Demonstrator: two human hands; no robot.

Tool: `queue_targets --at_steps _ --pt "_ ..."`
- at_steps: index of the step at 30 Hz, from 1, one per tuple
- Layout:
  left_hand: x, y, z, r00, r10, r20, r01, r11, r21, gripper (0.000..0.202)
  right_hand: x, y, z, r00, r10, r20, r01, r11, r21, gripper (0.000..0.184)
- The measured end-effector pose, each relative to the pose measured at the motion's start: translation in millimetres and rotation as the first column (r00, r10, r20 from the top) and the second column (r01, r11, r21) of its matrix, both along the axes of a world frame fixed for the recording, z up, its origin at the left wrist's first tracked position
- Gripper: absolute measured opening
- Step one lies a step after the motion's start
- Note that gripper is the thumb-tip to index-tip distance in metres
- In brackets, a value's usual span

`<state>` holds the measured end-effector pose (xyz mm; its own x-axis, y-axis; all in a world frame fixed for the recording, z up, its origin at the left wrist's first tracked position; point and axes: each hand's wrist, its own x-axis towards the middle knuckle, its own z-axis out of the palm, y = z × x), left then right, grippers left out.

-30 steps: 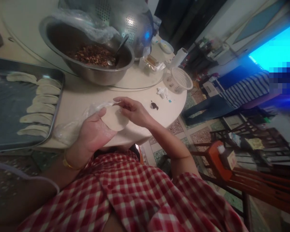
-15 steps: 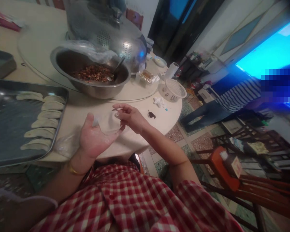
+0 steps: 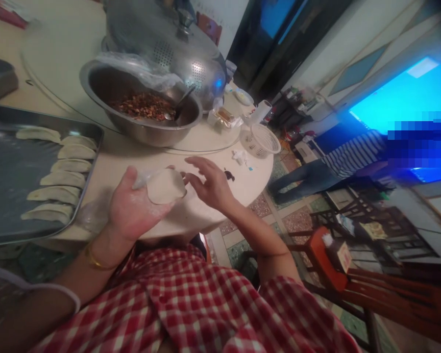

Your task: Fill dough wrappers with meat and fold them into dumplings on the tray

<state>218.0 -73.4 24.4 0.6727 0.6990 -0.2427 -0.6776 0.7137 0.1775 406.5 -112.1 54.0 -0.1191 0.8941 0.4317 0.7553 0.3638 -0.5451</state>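
My left hand (image 3: 132, 208) is palm up over the table's near edge, floury, with a round dough wrapper (image 3: 166, 186) lying on its fingers. My right hand (image 3: 209, 184) hovers just right of the wrapper, fingers spread and empty, fingertips close to its edge. A crumpled clear plastic sheet (image 3: 95, 213) lies on the table under my left hand. Behind stands a steel bowl (image 3: 143, 130) of dark minced filling (image 3: 143, 105) with a spoon (image 3: 178, 105) in it.
A metal tray (image 3: 7, 171) at left holds a row of several folded dumplings (image 3: 59, 179). A steel colander (image 3: 180, 54), a white basket (image 3: 262, 139), a paper roll and small scraps sit farther back. A person in a striped shirt (image 3: 353, 152) bends at right beside wooden chairs (image 3: 371, 284).
My right hand let go of its pinch and spread its fingers. The wrapper now lies flat on my left fingers. The camera swung slightly.
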Motion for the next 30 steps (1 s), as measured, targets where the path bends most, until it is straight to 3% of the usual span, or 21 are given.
queue_targets --at_steps 2,5,7,9,15,21,26,30 --pt "0 0 3.5 1.000 0.008 -0.013 -0.008 1.000 0.003 0.073 3 -9 -2.7 0.982 0.082 0.173 -0.117 0.973 0.202 0.027" --pt "1 -1 11.4 0.999 -0.010 -0.040 0.011 1.000 0.018 0.076 2 -17 -13.5 0.909 0.175 0.379 -0.318 0.878 0.357 0.029" --pt "2 -2 16.3 0.999 -0.022 -0.036 0.023 1.000 0.021 0.076 0 -18 -21.6 0.887 0.150 0.436 -0.357 0.821 0.445 0.029" --pt "2 -3 19.0 1.000 -0.018 -0.019 0.018 1.000 0.007 0.074 -3 -17 -27.6 0.896 0.116 0.428 -0.341 0.798 0.497 0.028" --pt "2 -4 17.6 1.000 -0.009 -0.012 0.008 0.999 -0.050 0.075 -5 -16 -36.3 0.900 0.138 0.413 -0.329 0.838 0.436 0.028" --pt "2 -2 13.9 0.999 -0.047 0.026 0.048 0.998 -0.037 0.075 -6 -14 -41.8 0.923 0.169 0.346 -0.332 0.804 0.493 0.026" --pt "3 -3 13.2 1.000 -0.031 0.003 0.031 0.999 -0.022 0.075 -15 -13 -41.5 0.960 0.140 0.244 -0.235 0.875 0.423 0.028" --pt "-1 -2 13.2 0.998 -0.051 -0.020 0.051 0.999 -0.018 0.075 -16 -13 -41.2 0.930 0.213 0.299 -0.325 0.857 0.400 0.028"
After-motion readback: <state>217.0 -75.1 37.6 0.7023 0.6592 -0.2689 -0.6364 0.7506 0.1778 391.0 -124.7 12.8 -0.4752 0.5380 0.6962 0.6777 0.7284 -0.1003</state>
